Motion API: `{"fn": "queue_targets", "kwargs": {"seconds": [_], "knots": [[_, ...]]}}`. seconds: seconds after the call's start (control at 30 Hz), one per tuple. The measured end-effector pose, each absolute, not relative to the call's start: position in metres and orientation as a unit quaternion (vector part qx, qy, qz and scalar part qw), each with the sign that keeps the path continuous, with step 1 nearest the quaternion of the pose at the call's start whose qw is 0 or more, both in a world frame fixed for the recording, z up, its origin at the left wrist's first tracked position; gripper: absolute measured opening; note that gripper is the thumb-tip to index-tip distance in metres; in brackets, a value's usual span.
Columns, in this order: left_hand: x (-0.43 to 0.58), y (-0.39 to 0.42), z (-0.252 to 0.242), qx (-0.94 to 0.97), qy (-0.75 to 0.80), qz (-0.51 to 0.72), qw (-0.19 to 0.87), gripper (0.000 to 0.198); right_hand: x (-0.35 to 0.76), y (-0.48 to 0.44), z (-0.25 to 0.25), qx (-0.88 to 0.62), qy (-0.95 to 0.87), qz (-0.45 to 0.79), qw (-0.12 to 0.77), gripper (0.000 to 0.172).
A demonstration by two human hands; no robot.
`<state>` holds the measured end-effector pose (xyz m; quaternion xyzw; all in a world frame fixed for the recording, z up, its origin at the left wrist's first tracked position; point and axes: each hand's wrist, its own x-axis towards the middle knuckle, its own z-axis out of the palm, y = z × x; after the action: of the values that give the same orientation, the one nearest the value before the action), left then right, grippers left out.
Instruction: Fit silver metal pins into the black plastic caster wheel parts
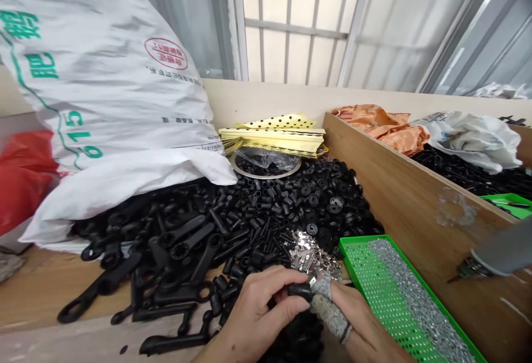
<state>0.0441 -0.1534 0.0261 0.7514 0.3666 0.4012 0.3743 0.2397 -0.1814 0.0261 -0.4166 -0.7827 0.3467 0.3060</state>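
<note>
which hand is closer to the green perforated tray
Right: the right hand sits beside the green perforated tray; the left hand, pinching a black plastic part, is farther off.

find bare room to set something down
Bare wood shows at left, between the white sack and the black plastic parts. The wooden board right of the green tray has room too. The heap around the hands is crowded.

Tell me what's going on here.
A person's left hand grips a small black plastic part, with the grey-wrapped fingers of the right hand against it. Below lies a heap of black plastic parts. Loose silver metal pieces sit beside a green perforated tray holding a band of small metal pieces.
</note>
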Motion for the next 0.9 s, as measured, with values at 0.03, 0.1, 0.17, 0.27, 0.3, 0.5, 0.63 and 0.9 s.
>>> {"fn": "queue_targets", "kwargs": {"seconds": [0.03,0.1,0.17,0.27,0.3,0.5,0.63,0.9], "knots": [[0.044,-0.154,0.025,0.745,0.391,0.396,0.369,0.018,0.239,-0.181,0.024,-0.412,-0.782,0.348,0.312,0.029],[0.043,-0.156,0.023,0.740,0.406,0.390,0.367,0.019,0.237,-0.181,0.018,-0.418,-0.783,0.328,0.325,0.031],[0.042,-0.158,0.021,0.739,0.398,0.392,0.377,0.020,0.236,-0.181,0.009,-0.431,-0.786,0.286,0.338,0.031],[0.043,-0.160,0.016,0.700,0.400,0.405,0.431,0.023,0.235,-0.180,-0.005,-0.434,-0.797,0.238,0.347,0.029],[0.044,-0.160,0.014,0.676,0.402,0.406,0.465,0.023,0.235,-0.180,-0.007,-0.431,-0.800,0.233,0.347,0.026],[0.047,-0.162,0.010,0.606,0.400,0.407,0.554,0.024,0.235,-0.184,0.004,-0.453,-0.763,0.331,0.321,0.026],[0.044,-0.166,0.013,0.706,0.383,0.413,0.429,0.018,0.232,-0.190,0.007,-0.490,-0.686,0.415,0.341,0.027],[0.041,-0.166,0.013,0.807,0.279,0.438,0.282,0.035,0.214,-0.190,-0.028,-0.502,-0.506,0.601,0.362,0.042]]}}
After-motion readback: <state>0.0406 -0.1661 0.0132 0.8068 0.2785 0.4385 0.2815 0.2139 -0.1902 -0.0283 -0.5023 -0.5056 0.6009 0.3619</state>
